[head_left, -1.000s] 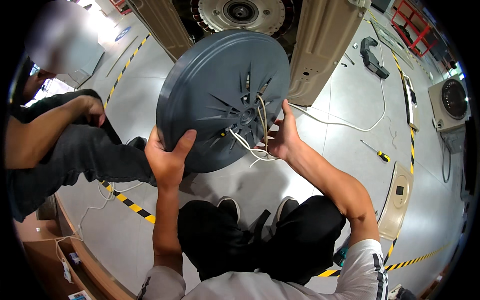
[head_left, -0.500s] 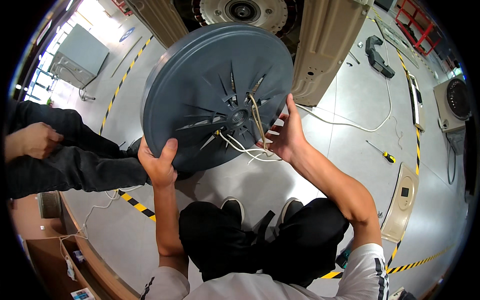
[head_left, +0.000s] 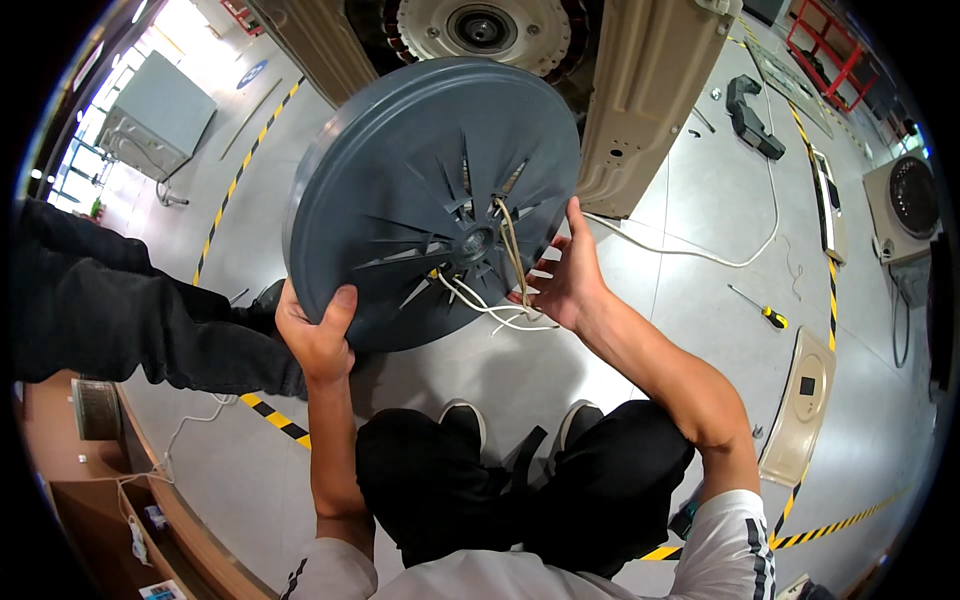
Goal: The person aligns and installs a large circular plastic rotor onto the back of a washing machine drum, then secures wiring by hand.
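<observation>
A large round dark-grey plastic cover with radial slots is held up, tilted, in front of the opened machine. My left hand grips its lower left rim, thumb on the near face. At the right rim, my right hand has its thumb pointing up along the edge and its fingers near the wires, partly hidden. Beige and white wires come out through slots by the cover's hub and hang toward my right hand. Just behind the cover, the machine's round hub with a bearing shows between beige metal panels.
A person's black-trousered legs reach in at the left. To the right lie a yellow-black screwdriver, a beige panel, a dark tool and a white cable. Cardboard boxes stand at lower left.
The cover has shifted slightly down, with both my hands still on it, and more of the hub shows above it. The other person's hand has left the view at the left.
</observation>
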The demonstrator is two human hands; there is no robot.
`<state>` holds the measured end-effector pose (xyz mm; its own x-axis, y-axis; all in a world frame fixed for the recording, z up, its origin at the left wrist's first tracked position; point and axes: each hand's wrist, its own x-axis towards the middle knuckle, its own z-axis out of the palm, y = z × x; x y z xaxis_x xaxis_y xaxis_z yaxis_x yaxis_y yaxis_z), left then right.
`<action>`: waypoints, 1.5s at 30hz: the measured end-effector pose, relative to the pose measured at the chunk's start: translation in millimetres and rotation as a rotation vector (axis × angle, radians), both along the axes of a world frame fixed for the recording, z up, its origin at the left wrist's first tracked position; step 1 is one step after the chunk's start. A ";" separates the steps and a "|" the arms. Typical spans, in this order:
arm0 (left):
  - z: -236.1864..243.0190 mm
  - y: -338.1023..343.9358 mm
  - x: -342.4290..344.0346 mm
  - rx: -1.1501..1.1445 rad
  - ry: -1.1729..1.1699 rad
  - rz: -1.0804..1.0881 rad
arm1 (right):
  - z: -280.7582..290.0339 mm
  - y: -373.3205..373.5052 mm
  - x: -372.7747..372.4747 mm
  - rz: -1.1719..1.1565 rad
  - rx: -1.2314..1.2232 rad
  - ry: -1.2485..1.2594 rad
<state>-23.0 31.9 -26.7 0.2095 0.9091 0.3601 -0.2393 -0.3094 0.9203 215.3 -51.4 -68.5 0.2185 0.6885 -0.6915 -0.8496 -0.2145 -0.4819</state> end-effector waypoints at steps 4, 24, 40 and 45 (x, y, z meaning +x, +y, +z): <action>-0.5 -0.3 -3.0 0.068 0.080 -0.005 | -3.0 0.8 -1.3 -0.006 -0.016 0.011; 15.1 -13.9 4.5 -0.076 0.032 0.004 | -13.7 -3.1 -10.2 0.149 -0.024 0.016; 11.3 23.6 -40.7 -0.171 -0.194 -0.100 | 4.7 -3.0 -15.7 0.151 0.018 -0.085; 2.6 35.5 -53.9 -0.170 -0.115 -0.160 | 3.9 -6.2 -11.9 0.261 0.026 -0.056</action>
